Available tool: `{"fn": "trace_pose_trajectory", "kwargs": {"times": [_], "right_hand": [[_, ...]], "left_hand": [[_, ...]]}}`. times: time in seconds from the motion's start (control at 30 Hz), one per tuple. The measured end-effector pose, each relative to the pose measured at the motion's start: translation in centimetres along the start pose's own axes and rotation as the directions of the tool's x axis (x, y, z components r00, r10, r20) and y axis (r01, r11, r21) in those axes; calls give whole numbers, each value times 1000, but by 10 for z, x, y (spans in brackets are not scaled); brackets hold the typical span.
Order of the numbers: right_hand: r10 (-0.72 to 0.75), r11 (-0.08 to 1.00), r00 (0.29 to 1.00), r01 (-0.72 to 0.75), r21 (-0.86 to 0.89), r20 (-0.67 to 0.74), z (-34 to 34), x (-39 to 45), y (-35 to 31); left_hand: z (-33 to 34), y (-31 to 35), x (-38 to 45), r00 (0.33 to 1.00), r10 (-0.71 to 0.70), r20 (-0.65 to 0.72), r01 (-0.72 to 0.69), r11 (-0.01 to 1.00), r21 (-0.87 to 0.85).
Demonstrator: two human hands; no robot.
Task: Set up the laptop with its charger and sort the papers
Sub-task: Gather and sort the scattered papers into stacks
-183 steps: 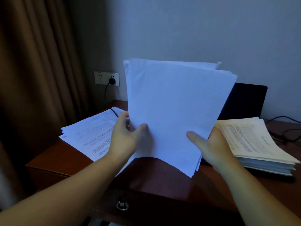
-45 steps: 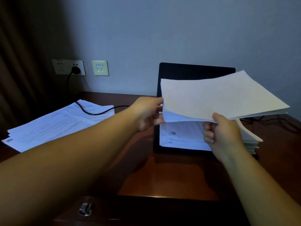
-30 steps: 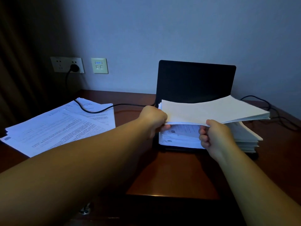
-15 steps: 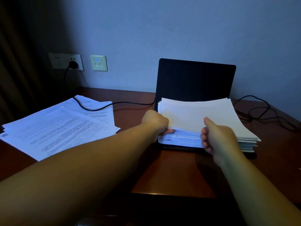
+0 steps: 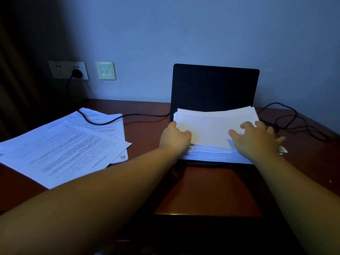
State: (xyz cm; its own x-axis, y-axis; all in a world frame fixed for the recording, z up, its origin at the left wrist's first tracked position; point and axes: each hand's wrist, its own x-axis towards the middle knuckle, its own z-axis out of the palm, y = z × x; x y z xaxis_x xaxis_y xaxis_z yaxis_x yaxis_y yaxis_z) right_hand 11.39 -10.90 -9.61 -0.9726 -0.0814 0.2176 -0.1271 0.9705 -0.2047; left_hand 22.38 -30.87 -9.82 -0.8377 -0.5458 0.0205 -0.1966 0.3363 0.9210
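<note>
A: Starting at the left, what do we see?

B: A dark curtain (image 5: 16, 74), then a wall socket (image 5: 68, 70) with a black plug (image 5: 76, 73) seated in it, and a second wall plate (image 5: 106, 70) just beside it. Below, on the wooden desk (image 5: 206, 190), we find loose printed sheets (image 5: 60, 146) fanned over one another. The charger cable (image 5: 117, 117) runs from the plug, across the top of those sheets, to the laptop's left edge.

A: And at centre?

B: The laptop (image 5: 214, 87) stands open with its dark screen upright against the wall. The paper stack (image 5: 215, 129) lies on its base (we cannot see the keyboard beneath). Our left hand (image 5: 174, 137) rests against the stack's near left corner, fingers curled at the edge; whether they pinch any sheets we cannot tell.

A: The right side?

B: Our right hand (image 5: 255, 138) lies on top of the stack, fingers spread and nearly straight, pressing down and gripping nothing. Further right, more black cable (image 5: 292, 120) loops loosely on the desk, near the stack but apart from it.
</note>
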Motion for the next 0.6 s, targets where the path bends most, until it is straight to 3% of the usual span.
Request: {"fn": "trace_pose_trajectory", "kwargs": {"times": [0.1,0.23,0.6], "right_hand": [[74,996,991,-67,-66,112,2,14,12],[151,985,970,-165,58,188,1,21,26],[90,993,974,-103,52,207,0,19,25]], "left_hand": [[7,-2,-1,999,-31,-15,30,997,-65],[13,-1,-2,999,-42,-26,39,996,-77],[13,-10,-10,999,-34,-33,30,994,-103]]}}
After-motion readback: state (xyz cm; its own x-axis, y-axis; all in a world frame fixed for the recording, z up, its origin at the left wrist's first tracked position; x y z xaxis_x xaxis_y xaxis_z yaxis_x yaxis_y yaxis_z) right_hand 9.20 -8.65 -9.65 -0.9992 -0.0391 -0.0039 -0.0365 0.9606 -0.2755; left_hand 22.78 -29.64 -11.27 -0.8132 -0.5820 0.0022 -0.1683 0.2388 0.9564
